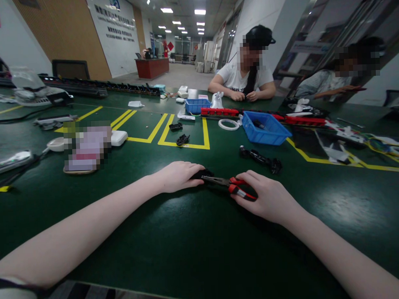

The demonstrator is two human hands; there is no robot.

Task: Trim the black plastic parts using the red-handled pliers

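Observation:
My left hand is closed around a small black part, mostly covered by the fingers. In my right hand are long-nose pliers with red and black handles. Their slim jaws point left and reach the black part; whether they grip it I cannot tell. A jointed black assembly lies on the green table beyond my right hand. Two small black pieces, one nearer and one farther, rest inside a yellow-taped outline ahead of my hands.
A blue bin with black parts stands ahead on the right, a smaller blue bin behind it. A white ring lies between them. Left are a blurred-out phone and a white case. Two people sit across the table.

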